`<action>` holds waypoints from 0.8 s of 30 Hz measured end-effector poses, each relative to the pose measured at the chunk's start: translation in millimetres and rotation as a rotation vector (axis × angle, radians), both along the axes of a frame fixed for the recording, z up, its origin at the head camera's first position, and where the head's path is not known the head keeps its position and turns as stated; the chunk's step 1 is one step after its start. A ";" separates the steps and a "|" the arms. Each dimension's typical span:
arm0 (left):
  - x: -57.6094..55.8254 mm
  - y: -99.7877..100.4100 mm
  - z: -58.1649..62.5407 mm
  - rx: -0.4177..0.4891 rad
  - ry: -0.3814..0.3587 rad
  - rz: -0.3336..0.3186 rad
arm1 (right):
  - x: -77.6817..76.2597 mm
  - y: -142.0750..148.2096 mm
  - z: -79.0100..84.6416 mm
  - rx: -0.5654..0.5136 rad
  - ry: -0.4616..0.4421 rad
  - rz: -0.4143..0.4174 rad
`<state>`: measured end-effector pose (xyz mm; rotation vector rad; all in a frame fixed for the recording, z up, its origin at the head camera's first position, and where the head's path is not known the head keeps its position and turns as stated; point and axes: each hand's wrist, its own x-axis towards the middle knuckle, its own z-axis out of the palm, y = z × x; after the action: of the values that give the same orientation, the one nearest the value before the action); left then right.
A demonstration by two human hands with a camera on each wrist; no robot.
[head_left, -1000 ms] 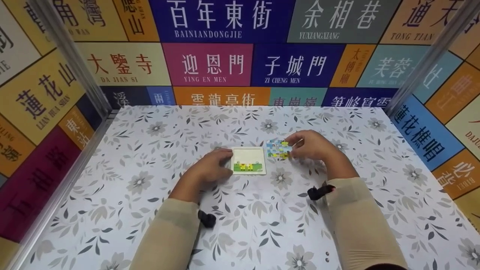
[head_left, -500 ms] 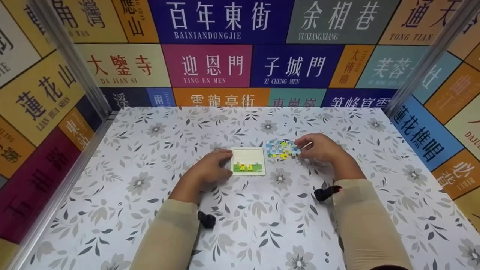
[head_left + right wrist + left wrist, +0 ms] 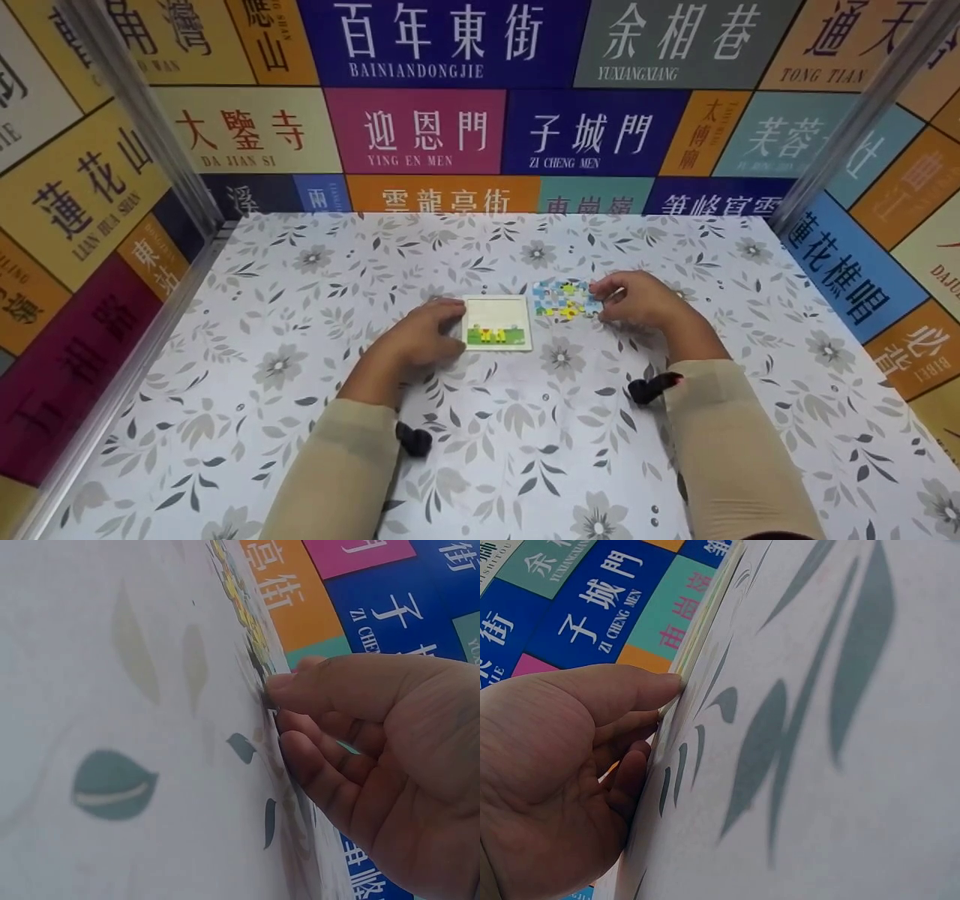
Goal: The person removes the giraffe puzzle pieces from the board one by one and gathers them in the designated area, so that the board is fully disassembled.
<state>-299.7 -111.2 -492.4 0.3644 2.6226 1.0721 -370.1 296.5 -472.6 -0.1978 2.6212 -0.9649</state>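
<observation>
Left grip [image 3: 420, 334] curls onto the puzzle frame's [image 3: 496, 313] 9 o'clock edge, probably so it won't skate around the bench [image 3: 480, 465]. Jigsaw pieces [image 3: 568, 306] sit roughly at its 3 o'clock; right grip [image 3: 637, 298] touches them, can't tell if pinching.

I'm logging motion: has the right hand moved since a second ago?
Yes, rightward: the right hand now sits farther right of the flower printed beside the puzzle tray.

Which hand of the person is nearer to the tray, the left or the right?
Left. The left hand holds the tray at its left edge. The right hand is at the right edge of the puzzle pieces, which lie between it and the tray.
</observation>
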 end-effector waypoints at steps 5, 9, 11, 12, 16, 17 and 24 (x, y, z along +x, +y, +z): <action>-0.1 0.6 -0.7 0.004 0.007 -0.002 | -0.1 -0.3 0.9 0.005 -0.007 -0.017; 0.5 1.3 -0.4 0.004 -0.007 0.014 | 2.4 -4.6 6.9 0.006 0.023 -0.007; 1.1 2.0 -0.1 0.010 -0.015 0.017 | 4.3 -9.6 10.4 -0.003 0.042 0.008; 1.2 2.3 -0.1 0.009 -0.013 0.017 | 5.1 -13.3 12.5 -0.006 0.047 0.012; 1.2 2.5 -0.3 0.005 -0.015 0.023 | 8.4 -35.0 20.2 -0.020 0.048 0.062; 1.1 2.7 -0.5 0.006 -0.018 0.026 | 9.1 -41.6 21.8 -0.019 0.047 0.076; -0.1 2.7 1.4 0.003 -0.026 0.023 | 17.8 -87.5 30.4 -0.030 0.016 0.173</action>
<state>-299.9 -108.4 -491.0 0.3194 2.6094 1.0805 -352.3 209.0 -442.2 -0.4336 2.5544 -0.9472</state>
